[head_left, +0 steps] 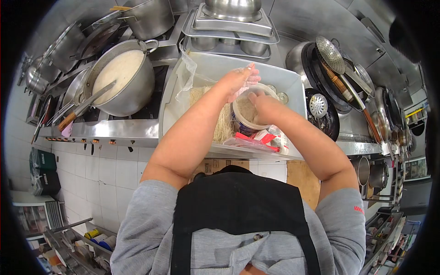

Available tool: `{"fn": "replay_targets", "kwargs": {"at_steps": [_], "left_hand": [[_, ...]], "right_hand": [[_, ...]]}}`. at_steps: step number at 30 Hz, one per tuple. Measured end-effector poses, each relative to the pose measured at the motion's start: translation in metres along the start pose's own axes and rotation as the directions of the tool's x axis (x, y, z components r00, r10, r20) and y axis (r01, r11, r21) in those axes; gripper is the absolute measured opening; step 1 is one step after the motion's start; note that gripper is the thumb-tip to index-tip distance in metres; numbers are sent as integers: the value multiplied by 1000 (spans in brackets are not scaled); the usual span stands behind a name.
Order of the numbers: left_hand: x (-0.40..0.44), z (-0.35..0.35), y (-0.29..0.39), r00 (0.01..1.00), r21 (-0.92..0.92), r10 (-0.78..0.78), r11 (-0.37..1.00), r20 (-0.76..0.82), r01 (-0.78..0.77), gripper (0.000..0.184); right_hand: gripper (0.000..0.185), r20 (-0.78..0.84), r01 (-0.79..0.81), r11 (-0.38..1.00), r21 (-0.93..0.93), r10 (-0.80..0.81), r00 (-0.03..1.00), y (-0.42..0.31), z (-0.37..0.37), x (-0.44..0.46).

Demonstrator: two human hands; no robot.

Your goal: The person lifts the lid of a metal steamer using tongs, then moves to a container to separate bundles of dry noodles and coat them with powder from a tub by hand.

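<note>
My left hand [242, 81] is over the back rim of a round plastic tub [261, 127], with its fingers stretched out and nothing seen in them. Something whitish or clear covers its fingers; I cannot tell whether it is powder or thin plastic. Inside the tub is a pale greyish-beige, grainy or powdery substance [247, 112]. My right hand [266, 107] reaches into the tub from the right, fingers curled down at the contents; what they hold is hidden. Dry thin noodles [223, 124] lie left of the tub, and red-and-white packets [263, 136] lie in front.
A large plastic bin [293, 87] surrounds the tub, with a clear plastic bag [187, 68] at its left. To the left, a pot [133, 94] of whitish liquid holds a wooden-handled utensil [87, 103]. Stacked trays [229, 32] stand behind; woks and a skimmer [330, 54] are right.
</note>
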State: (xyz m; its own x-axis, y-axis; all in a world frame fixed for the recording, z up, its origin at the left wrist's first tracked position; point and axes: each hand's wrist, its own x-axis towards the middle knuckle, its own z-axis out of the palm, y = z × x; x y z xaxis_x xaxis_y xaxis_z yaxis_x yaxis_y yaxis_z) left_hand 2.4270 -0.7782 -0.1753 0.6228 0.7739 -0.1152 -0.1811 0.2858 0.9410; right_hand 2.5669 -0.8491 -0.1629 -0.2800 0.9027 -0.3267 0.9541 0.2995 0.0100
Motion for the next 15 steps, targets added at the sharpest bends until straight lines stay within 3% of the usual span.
{"fn": "replay_targets", "kwargs": {"at_steps": [5, 8, 10, 14, 15], "left_hand": [[0, 0, -1, 1000, -26, -22, 999, -7, 22, 70], [0, 0, 3, 1000, -25, -25, 999, -7, 25, 70], [1, 0, 0, 1000, -6, -18, 1000, 5, 18, 70], [5, -3, -3, 1000, 20, 2, 1000, 7, -2, 70], [5, -3, -4, 1000, 24, 9, 1000, 13, -9, 70]], "right_hand": [[74, -149, 103, 980, 173, -77, 986, 14, 0, 7], [72, -5, 59, 968, 245, -59, 998, 3, -20, -2], [64, 89, -104, 976, 193, 89, 992, -19, -11, -8], [64, 4, -169, 976, 139, 170, 985, -29, 18, 9], [61, -36, -137, 964, 227, 149, 988, -29, 21, 12]]}}
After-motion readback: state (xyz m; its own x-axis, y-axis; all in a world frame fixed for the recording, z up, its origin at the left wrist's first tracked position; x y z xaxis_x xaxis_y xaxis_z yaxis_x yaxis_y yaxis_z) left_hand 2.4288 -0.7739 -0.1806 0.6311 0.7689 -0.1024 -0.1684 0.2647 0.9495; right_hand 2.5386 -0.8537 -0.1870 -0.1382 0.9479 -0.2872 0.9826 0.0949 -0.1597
